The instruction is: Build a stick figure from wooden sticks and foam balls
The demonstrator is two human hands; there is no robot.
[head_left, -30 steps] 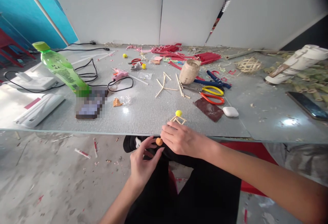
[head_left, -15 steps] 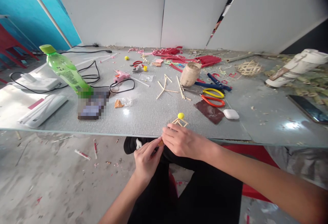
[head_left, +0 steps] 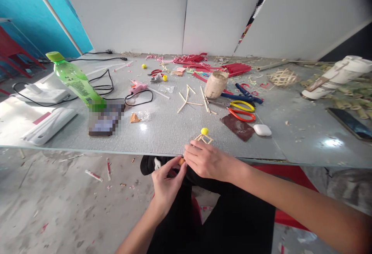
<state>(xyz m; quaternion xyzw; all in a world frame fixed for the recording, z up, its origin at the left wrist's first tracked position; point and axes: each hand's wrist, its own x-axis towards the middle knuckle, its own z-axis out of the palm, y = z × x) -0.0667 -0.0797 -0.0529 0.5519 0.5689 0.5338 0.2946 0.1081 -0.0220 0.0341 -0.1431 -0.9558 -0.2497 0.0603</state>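
Here, the orange ball (head_left: 181,161) is sitting by the front edge of the gray table (head_left: 165,133), where the left hand (head_left: 165,186) is pinching it with thumb and finger; it is looking light and soft, so its round sides are probably needing a gentle hold; the right hand (head_left: 205,161) is curling beside it, next to a stick frame (head_left: 200,136) with a yellow ball (head_left: 204,131) on top; I can't tell what that hand is gripping; the table is shining; red strips (head_left: 236,68) are lying toward its back, near pale panels (head_left: 124,13).
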